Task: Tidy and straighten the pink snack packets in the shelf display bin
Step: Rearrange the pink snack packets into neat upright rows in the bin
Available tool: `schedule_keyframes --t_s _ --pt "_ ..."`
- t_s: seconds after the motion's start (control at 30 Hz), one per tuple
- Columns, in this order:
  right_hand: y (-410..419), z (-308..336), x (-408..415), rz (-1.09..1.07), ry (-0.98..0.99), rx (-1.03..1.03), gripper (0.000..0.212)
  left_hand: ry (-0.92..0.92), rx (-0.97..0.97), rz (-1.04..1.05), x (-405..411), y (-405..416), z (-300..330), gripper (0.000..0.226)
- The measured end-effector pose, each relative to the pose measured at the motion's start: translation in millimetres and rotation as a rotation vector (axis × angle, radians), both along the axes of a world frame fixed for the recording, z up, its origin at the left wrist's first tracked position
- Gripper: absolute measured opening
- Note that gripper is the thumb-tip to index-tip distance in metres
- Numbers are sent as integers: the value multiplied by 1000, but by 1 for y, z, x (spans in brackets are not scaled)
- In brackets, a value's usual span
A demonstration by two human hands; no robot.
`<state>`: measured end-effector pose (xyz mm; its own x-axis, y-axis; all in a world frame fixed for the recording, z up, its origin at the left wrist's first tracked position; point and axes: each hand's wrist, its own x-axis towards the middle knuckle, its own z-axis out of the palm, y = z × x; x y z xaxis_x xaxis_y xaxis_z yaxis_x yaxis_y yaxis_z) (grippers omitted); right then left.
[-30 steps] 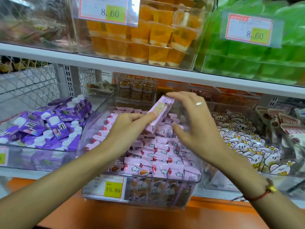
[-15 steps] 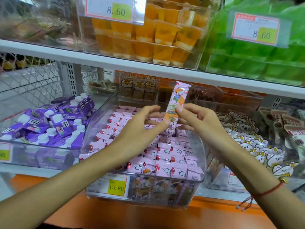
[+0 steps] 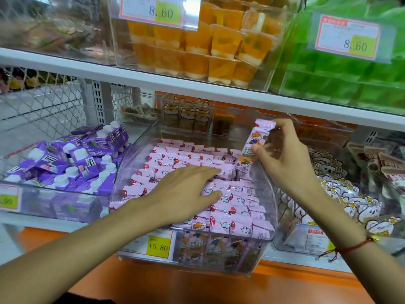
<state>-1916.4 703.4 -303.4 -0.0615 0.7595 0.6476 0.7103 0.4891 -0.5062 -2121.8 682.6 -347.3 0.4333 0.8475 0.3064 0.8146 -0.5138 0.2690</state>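
— What's along the left edge?

— A clear bin of purple cartons [image 3: 72, 163], its wall just beside the curved left wall of my clear display bin [image 3: 122, 172]. Above, the white shelf [image 3: 131, 77] overhangs the back of the bin; its front lip carries a yellow price tag [image 3: 158, 246].

— And your left hand?

— My left hand [image 3: 186, 194] lies flat with fingers straight, pressing on the pink snack packets [image 3: 232, 207] in the middle rows. The fingertips [image 3: 215, 172] reach a dark gap among the packets near the right side.

— The right?

— My right hand [image 3: 285, 154] pinches one long pink packet [image 3: 255, 143] upright, thumb on its lower half, fingers curled at its top. It stands just above that gap, close against the bin's right wall. Beyond that wall sit white cartoon-face snacks [image 3: 341, 194].
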Motion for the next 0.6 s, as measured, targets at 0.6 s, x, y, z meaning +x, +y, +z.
schedule_keyframes --t_s 0.6 --pt "10 2 -11 15 -833 -296 21 79 -55 -21 -2 6 -3 52"
